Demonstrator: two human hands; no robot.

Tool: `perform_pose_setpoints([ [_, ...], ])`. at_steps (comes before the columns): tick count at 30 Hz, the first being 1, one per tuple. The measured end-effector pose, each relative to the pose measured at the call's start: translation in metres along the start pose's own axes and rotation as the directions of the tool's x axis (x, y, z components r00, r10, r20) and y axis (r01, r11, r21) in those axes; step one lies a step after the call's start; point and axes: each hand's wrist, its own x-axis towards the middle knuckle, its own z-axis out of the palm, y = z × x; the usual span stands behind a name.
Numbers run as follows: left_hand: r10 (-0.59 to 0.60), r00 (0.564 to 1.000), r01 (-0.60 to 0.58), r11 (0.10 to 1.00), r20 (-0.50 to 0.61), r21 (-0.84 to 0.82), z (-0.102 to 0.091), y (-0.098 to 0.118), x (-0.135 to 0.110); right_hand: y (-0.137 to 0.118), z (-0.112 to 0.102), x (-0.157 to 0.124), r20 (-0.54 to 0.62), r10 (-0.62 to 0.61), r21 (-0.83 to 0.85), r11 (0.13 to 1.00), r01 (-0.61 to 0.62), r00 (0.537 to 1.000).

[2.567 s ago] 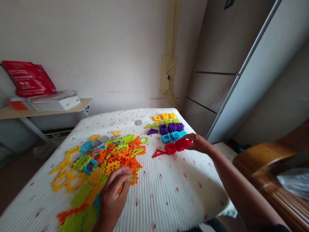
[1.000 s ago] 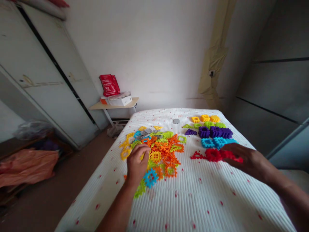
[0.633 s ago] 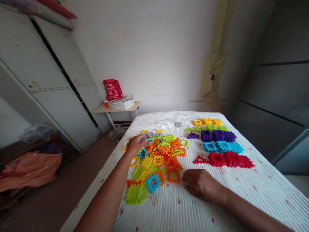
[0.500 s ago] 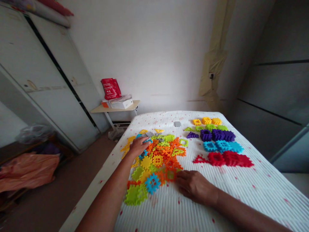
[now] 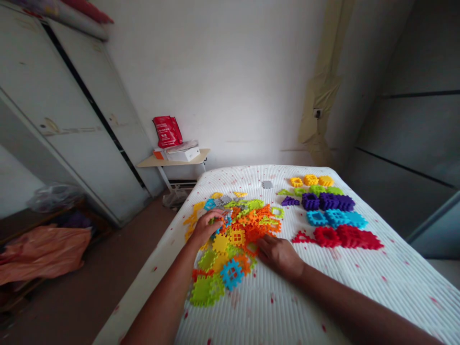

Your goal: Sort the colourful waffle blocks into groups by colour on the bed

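Observation:
A pile of interlocking plastic building tiles lies on the white bedspread (image 5: pixel 287 297), with orange tiles (image 5: pixel 257 220) in its middle. My left hand (image 5: pixel 206 224) is over the pile's left side, fingers curled down among blue and grey tiles; what they grip is hidden. At the pile's right edge, my right hand (image 5: pixel 279 253) has its fingers closed at an orange square tile (image 5: pixel 251 247). Toward me are a blue window tile (image 5: pixel 232 274) and lime-green tiles (image 5: pixel 203 290). Yellow tiles (image 5: pixel 220 243) lie between my hands.
Sorted rows stand at the right: yellow (image 5: pixel 311 180), lime green (image 5: pixel 317 190), purple (image 5: pixel 336 201), blue (image 5: pixel 338 218) and red (image 5: pixel 350 237). A grey tile (image 5: pixel 267 184) lies alone farther back. Beyond the bed, a small table (image 5: pixel 172 162) holds a red bag (image 5: pixel 167 132).
My left hand has drawn back toward me, uncovering blue and grey tiles. The right hand has moved forward and slightly left, and the orange square tile by its fingers has shifted forward too.

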Motion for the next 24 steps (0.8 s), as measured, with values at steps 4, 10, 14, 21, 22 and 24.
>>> perform_pose_setpoints([
  [4, -0.015, 0.999, 0.011, 0.996, -0.047, -0.083, -0.003, -0.004, -0.007, 0.003, 0.002, 0.012, -0.006, 0.014, -0.016, 1.000, -0.014, 1.000],
  [10, -0.065, 0.993, 0.046, 0.982, -0.103, -0.182, 0.003, -0.003, -0.013, 0.007, 0.003, 0.022, -0.040, 0.064, -0.006, 0.998, -0.064, 0.997],
  [14, -0.067, 0.990, 0.036, 0.971, -0.124, -0.236, 0.009, 0.003, -0.014, 0.008, -0.001, 0.039, -0.048, 0.189, 0.015, 0.982, -0.189, 0.981],
  [21, -0.052, 0.977, -0.008, 0.960, -0.206, -0.278, 0.012, 0.002, -0.014, 0.011, 0.003, 0.074, -0.083, 0.395, 0.073, 0.918, -0.390, 0.915],
  [22, -0.053, 0.971, -0.015, 0.959, -0.231, -0.284, 0.011, 0.000, -0.014, 0.012, 0.004, 0.076, -0.098, 0.408, 0.096, 0.912, -0.399, 0.908],
  [24, -0.059, 0.957, -0.029, 0.956, -0.285, -0.293, 0.009, -0.003, -0.014, 0.015, 0.007, 0.075, -0.137, 0.424, 0.142, 0.903, -0.406, 0.895],
])
